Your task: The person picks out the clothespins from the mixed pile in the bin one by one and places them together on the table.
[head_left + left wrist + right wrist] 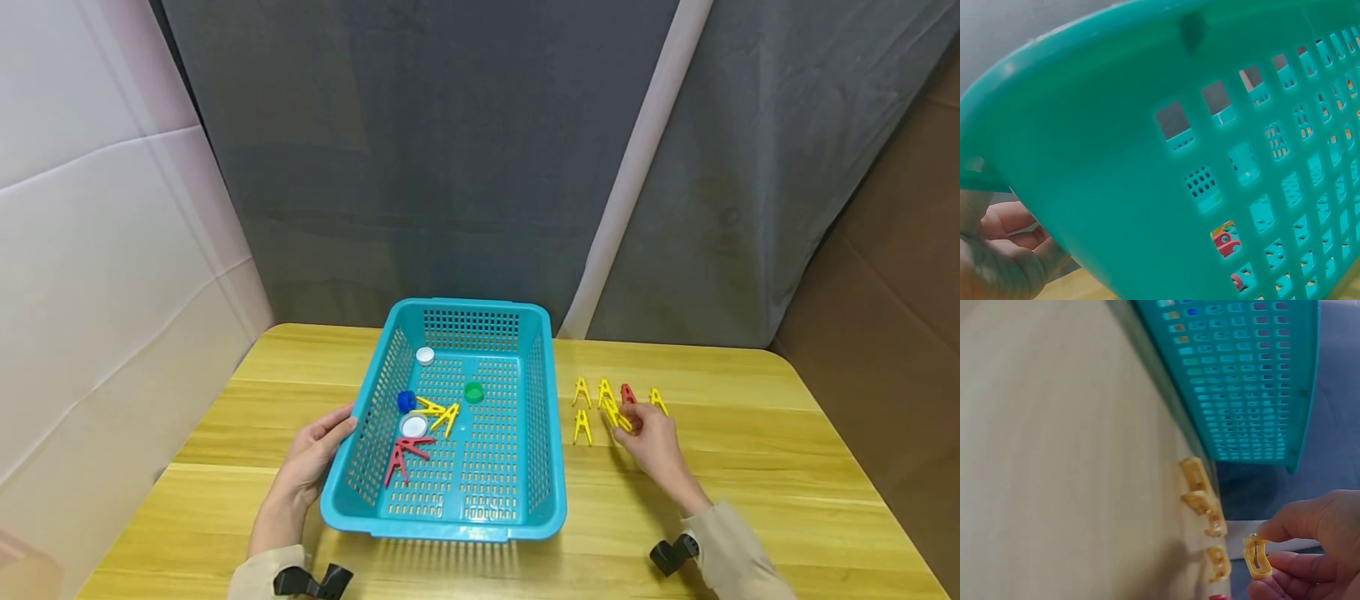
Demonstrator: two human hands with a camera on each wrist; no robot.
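My left hand (303, 462) grips the left rim of a turquoise plastic basket (450, 528), thumb over the edge. In the left wrist view, the fingers curl beneath the basket rim (985, 150). To the right of the basket, my right hand (656, 446) pinches a yellow clothespin (617, 416) between thumb and fingers. The right wrist view shows this held clothespin (1256, 557) raised off the table. Around that hand lie several yellow clothespins (582, 427) and a red clothespin (627, 393), partly hidden behind the fingers.
Inside the basket are red clothespins (398, 463), yellow clothespins (447, 418), a blue cap (407, 402), a green cap (473, 392) and white caps (414, 426). The wooden table (750, 467) meets a grey curtain (450, 167) at the back.
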